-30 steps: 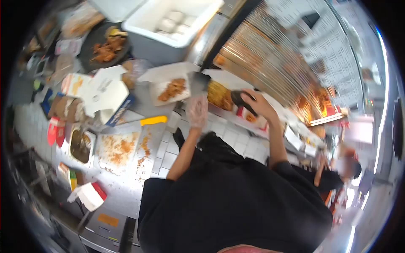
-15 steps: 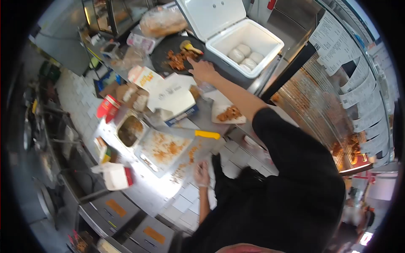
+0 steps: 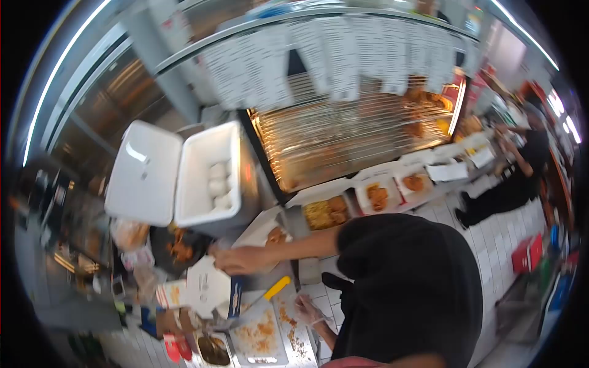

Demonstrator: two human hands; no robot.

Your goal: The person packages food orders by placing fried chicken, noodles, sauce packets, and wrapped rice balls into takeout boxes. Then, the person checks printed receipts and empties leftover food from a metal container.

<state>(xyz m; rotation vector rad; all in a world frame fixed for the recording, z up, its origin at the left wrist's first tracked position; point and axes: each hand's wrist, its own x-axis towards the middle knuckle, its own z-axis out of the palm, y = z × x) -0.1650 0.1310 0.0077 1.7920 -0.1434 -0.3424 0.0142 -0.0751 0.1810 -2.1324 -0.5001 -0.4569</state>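
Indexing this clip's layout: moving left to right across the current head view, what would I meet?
White cooler lid → bare right hand → yellow knife handle → gloved left hand → two boxed fried-food portions → co-worker in black.

The person wears a plain black short-sleeved top (image 3: 411,282) and, on the left hand (image 3: 306,308), a see-through glove (image 3: 315,316).
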